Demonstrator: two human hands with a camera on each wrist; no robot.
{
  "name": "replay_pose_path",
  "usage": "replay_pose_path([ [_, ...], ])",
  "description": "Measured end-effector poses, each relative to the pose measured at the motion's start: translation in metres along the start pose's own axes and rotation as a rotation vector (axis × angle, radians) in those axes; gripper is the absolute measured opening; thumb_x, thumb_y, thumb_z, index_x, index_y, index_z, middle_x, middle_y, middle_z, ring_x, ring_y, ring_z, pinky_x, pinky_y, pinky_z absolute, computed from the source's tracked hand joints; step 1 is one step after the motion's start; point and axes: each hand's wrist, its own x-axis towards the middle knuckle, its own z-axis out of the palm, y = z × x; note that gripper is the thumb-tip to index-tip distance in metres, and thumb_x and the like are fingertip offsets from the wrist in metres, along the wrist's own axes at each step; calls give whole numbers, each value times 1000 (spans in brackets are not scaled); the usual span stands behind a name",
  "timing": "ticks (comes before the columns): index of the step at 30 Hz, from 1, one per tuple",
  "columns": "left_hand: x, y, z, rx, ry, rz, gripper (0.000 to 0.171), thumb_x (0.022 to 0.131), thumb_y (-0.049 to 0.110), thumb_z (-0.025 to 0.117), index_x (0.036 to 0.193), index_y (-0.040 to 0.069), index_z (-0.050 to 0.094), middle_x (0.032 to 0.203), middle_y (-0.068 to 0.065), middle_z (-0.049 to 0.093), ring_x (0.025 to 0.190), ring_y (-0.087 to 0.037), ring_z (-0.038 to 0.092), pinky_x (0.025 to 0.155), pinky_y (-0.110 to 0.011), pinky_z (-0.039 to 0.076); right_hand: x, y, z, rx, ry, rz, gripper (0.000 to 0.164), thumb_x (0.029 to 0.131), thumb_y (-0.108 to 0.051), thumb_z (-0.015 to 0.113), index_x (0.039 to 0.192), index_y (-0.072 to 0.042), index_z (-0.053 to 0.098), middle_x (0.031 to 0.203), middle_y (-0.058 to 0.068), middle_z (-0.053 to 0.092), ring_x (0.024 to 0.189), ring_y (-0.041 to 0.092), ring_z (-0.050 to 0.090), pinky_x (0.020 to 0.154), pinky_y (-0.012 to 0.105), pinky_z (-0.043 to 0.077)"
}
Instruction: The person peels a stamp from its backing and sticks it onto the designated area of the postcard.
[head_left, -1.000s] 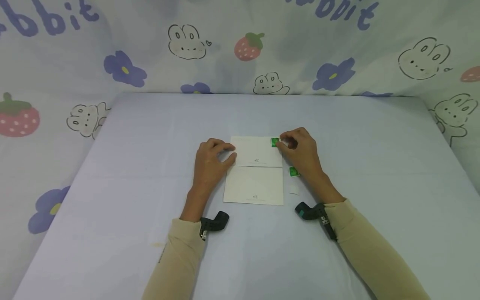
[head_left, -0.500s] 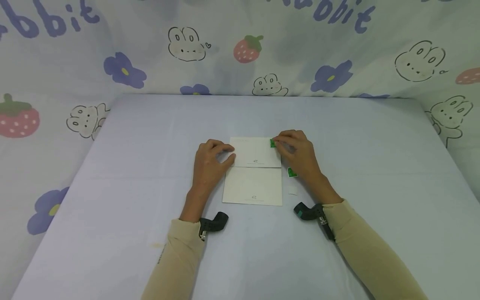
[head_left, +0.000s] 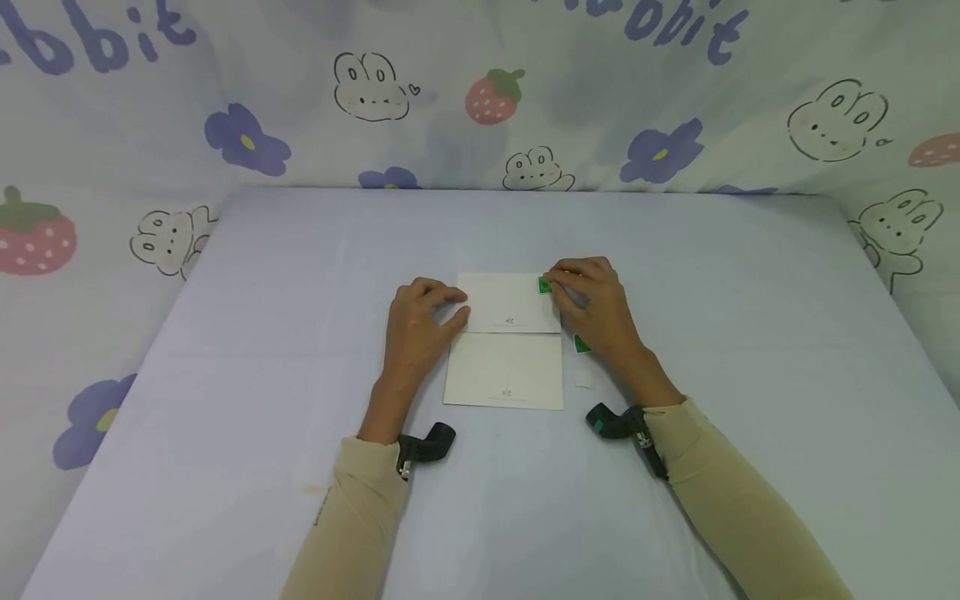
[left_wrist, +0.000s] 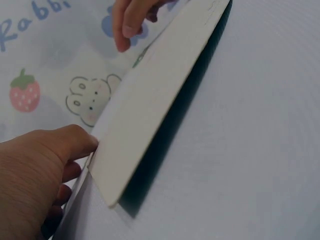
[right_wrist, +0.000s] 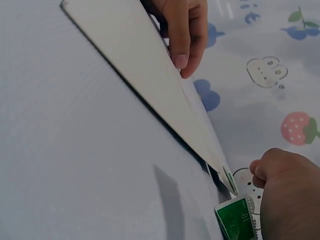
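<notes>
Two cream postcards lie one above the other on the table, the upper card (head_left: pixel 498 298) meeting the lower card (head_left: pixel 502 367) along its edge. A green postage stamp (head_left: pixel 544 285) is at the upper card's top right corner. My right hand (head_left: pixel 596 310) has its fingertips at this stamp, covering its right side in the head view. My left hand (head_left: pixel 418 329) rests at the upper card's left edge, index finger and thumb spread apart. A second green stamp (right_wrist: pixel 235 218) lies right of the cards, partly behind my right hand in the head view.
A small white paper slip (head_left: pixel 584 379) lies below the second stamp. The white table (head_left: pixel 225 333) extends around the cards, and a printed curtain (head_left: pixel 435 92) hangs behind it. Dark camera mounts (head_left: pixel 427 443) stick out from both wrists.
My right hand's fingertips have shifted slightly left from the stamp's edge onto the stamp, hiding more of it. My left hand has stayed at the card's edge.
</notes>
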Motion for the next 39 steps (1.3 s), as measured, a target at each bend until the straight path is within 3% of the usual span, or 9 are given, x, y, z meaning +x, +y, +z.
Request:
replay_pose_path([
  [3,-1,-1,1,-3,-1,-3,14,87,15,80,99,10,78,106,-7,63,98,-27,53,86,-40,41,-1,1,0,20,6,-4,18,92,-3,70,109,-3,77,117,9,69,114,28,52,98,44,43],
  [9,0,0,1,-8,9,11,13,87,14,80,99,10,78,105,-7,63,97,-28,53,85,-40,41,-1,5,1,-25,-75,0,16,93,-5,70,107,-4,78,115,11,70,111,31,54,95,46,44],
  [13,1,1,2,-17,10,20,14,86,14,80,99,9,78,106,-7,63,97,-28,53,85,-40,41,-1,4,-1,-34,-84,1,16,93,-5,70,107,-4,78,116,12,70,110,32,53,95,47,44],
  [25,-1,-2,1,-8,-12,-23,15,87,15,79,100,9,78,106,-7,63,100,-28,52,87,-41,41,-2,2,2,19,67,14,16,94,-3,69,107,-5,78,117,6,69,113,24,53,97,40,46],
  [39,0,-1,1,7,0,0,15,86,15,80,100,10,78,107,-7,63,99,-28,53,87,-41,41,-1,3,1,-2,-57,11,16,94,-6,70,107,-4,78,116,11,70,113,30,53,97,48,43],
])
